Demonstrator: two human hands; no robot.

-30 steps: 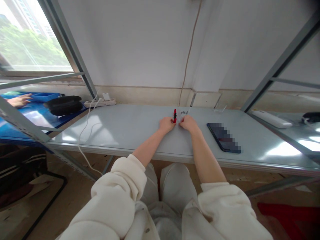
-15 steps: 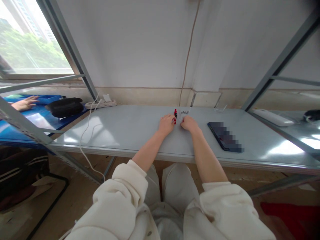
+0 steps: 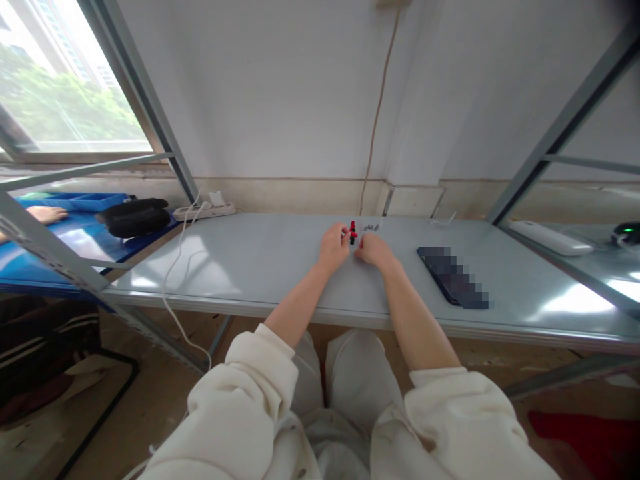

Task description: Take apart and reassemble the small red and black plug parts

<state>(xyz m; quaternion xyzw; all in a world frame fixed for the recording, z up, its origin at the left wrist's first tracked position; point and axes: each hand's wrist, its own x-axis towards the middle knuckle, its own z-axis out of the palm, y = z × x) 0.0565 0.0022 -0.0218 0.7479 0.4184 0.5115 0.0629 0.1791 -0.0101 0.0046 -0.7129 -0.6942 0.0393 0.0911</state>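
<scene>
My left hand (image 3: pixel 334 248) is closed, and from its fingertips a small red piece (image 3: pixel 354 235) points to the right. Right behind that piece shows a small red and black object (image 3: pixel 353 225), too small for me to name. My right hand (image 3: pixel 375 252) is a short way to the right, its fingers pinched together; whatever they hold is hidden. Several tiny grey parts (image 3: pixel 371 228) lie in a row just beyond the right hand, seemingly on or in something clear.
A dark phone (image 3: pixel 443 275) lies right of my hands on the grey table (image 3: pixel 270 267). A power strip (image 3: pixel 210 209) with a white cable (image 3: pixel 167 280) stands at the back left. Another person's hand (image 3: pixel 47 214) rests at the blue table, near a black case (image 3: pixel 135 217).
The red piece at my left fingertips now points right across the red and black object. My right hand has shifted slightly left. The other person's hand has drawn back left.
</scene>
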